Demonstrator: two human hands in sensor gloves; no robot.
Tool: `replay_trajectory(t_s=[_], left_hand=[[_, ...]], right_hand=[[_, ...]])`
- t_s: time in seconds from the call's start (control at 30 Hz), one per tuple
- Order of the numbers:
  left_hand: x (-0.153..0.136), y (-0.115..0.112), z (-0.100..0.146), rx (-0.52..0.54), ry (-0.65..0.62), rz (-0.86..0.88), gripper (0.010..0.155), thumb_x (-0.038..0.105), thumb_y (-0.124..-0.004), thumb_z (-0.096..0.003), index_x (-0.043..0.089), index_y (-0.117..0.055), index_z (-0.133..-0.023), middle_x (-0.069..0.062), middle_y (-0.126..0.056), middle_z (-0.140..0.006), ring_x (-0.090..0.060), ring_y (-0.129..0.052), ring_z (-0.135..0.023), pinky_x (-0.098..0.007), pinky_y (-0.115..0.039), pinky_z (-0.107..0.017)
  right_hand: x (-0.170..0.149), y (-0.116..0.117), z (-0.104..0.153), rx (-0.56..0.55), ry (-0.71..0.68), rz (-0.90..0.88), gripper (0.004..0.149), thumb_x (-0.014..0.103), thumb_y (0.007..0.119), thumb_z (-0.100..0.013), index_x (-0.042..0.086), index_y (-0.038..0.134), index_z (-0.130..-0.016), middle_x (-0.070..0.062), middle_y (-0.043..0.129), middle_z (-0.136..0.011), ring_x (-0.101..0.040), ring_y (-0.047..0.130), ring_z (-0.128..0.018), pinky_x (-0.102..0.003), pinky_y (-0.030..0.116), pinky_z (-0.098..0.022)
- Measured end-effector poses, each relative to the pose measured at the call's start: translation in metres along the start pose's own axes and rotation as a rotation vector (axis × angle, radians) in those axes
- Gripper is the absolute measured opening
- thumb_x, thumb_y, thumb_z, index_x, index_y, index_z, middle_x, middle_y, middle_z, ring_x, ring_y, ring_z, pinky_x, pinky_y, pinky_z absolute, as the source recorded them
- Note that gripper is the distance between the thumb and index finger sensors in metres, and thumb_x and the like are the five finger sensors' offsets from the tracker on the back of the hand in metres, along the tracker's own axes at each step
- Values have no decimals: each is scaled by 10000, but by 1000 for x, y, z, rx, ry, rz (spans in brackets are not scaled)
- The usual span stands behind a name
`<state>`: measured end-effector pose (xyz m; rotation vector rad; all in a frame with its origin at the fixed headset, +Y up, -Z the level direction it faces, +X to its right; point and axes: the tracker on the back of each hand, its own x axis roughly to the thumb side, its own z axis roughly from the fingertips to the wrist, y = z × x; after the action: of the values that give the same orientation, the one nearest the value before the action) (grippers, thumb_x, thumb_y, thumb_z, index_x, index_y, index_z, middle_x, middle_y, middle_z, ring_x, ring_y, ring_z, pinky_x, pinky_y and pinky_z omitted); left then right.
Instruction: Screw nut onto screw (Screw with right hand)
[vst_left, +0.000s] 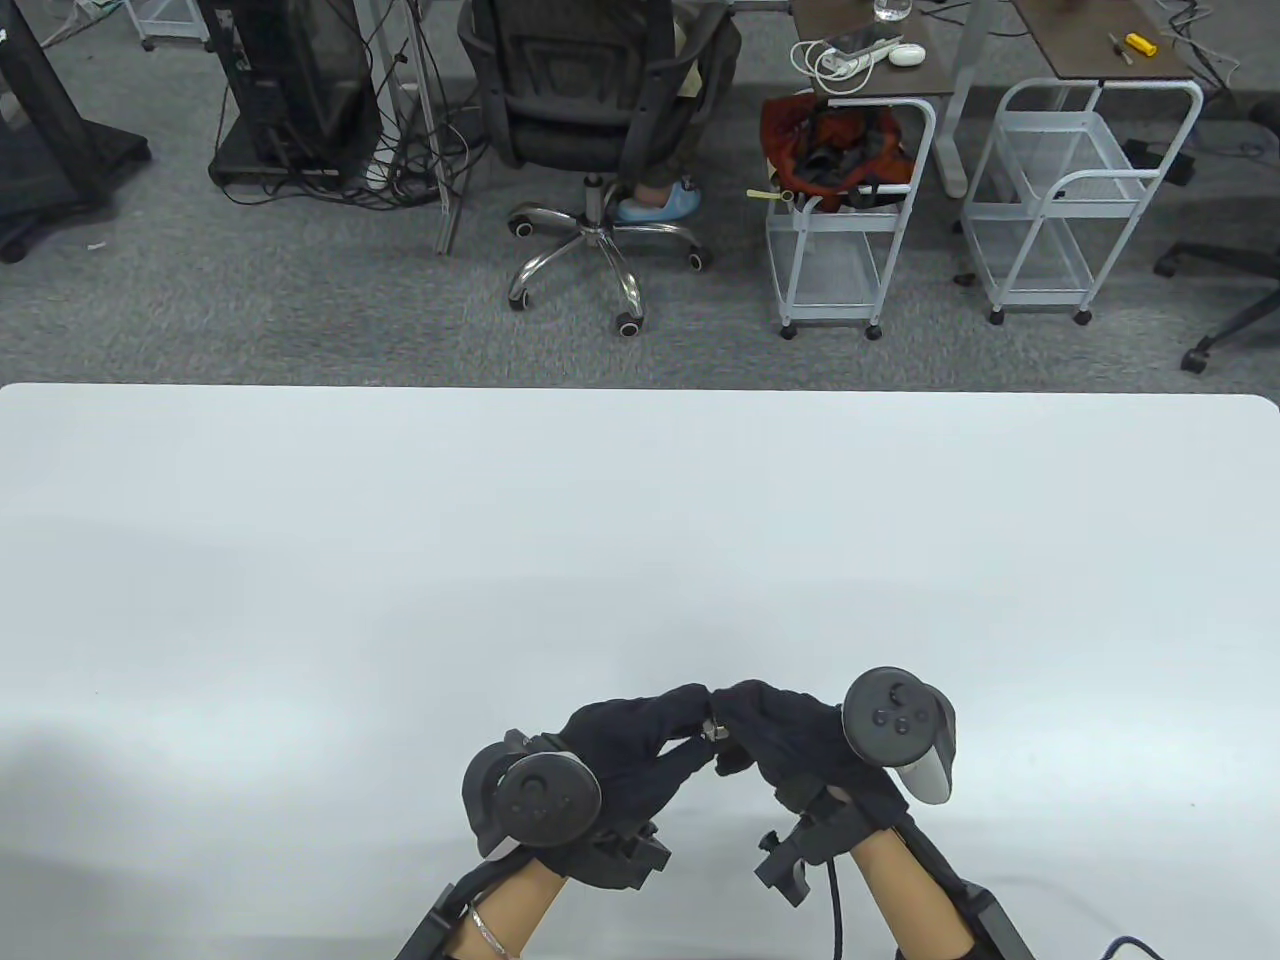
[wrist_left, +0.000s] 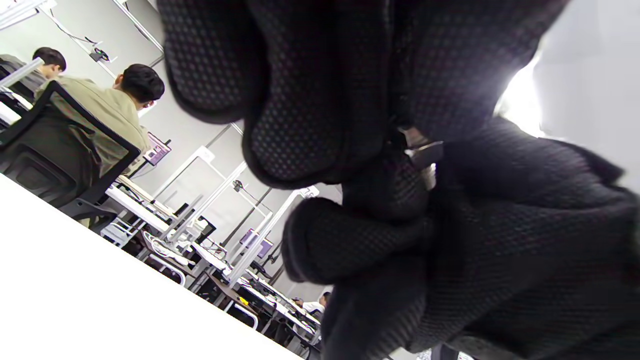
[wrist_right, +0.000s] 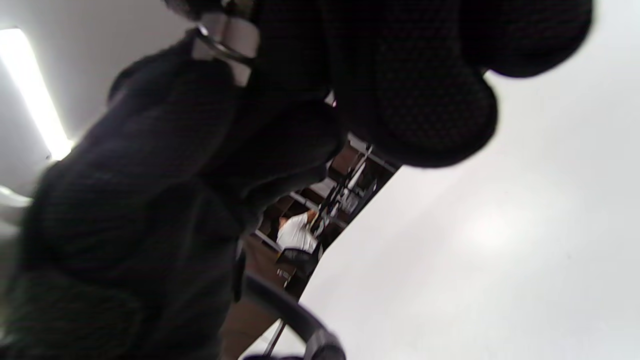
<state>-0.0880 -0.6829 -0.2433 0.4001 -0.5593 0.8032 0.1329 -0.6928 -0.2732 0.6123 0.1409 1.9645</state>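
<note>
My two hands meet fingertip to fingertip just above the white table (vst_left: 640, 520), near its front edge. Between them shows a small silver metal piece, the screw (vst_left: 711, 729) with the nut on it. My left hand (vst_left: 688, 718) grips the screw from the left. My right hand (vst_left: 737, 716) pinches the nut from the right. The left wrist view shows the metal (wrist_left: 423, 151) between black gloved fingers (wrist_left: 310, 115). The right wrist view shows a silver ring and shaft (wrist_right: 225, 41) at the top, beside my right fingers (wrist_right: 415, 95). Most of both parts is hidden by the gloves.
Beyond the table's far edge are grey carpet, an office chair (vst_left: 590, 110) and two white wire carts (vst_left: 850, 230). People sit at desks in the background of the left wrist view (wrist_left: 100, 110).
</note>
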Motion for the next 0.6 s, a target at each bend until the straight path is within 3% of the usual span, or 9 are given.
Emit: replay_trajectory(t_s=[0.07,0.2,0.27,0.37,0.5,0.6], left_hand=[[0,1,0,2,0,-2,426,438,-862,-428,245,-888,-806,77,-1079,-673,-87,-1093,-526,-319,-886,-490],[3,0,0,-2,-15,14,429,442,-863,-425,239,-890,-802,84,-1082,-661,-83,-1093,-520,-317,-886,-489],[2,0,0,-9,-16,12,429,445,-864,-424,244,-890,-802,83,-1082,-662,-82,-1093,-520,-317,-886,-489],[2,1,0,0,-10,-9,427,441,-861,-427,248,-887,-806,83,-1080,-669,-84,-1092,-526,-317,-886,-491],[3,0,0,-1,-20,3,428,442,-862,-427,241,-889,-803,85,-1082,-661,-81,-1093,-520,-315,-887,-489],[4,0,0,-6,-21,0,427,443,-862,-427,244,-888,-804,81,-1082,-664,-84,-1092,-523,-318,-885,-490]], right_hand=[[1,1,-1,65,16,4,505,420,675,-600,-45,748,-784,-323,867,-752,-381,984,-535,-569,730,-445],[1,1,0,-110,-14,34,486,411,593,-610,1,852,-631,-251,980,-582,-313,1044,-349,-522,791,-345],[-1,0,1,-55,-1,12,495,414,585,-613,-6,845,-645,-263,971,-599,-324,1040,-367,-530,784,-355],[1,0,-1,56,11,-1,510,432,673,-598,-43,768,-759,-317,887,-725,-373,996,-504,-565,740,-428],[1,0,0,-67,-7,31,484,416,603,-612,-7,834,-661,-261,964,-612,-320,1037,-381,-527,783,-364],[0,0,1,-42,5,10,492,410,587,-615,-13,831,-665,-274,957,-623,-333,1032,-393,-537,775,-370]])
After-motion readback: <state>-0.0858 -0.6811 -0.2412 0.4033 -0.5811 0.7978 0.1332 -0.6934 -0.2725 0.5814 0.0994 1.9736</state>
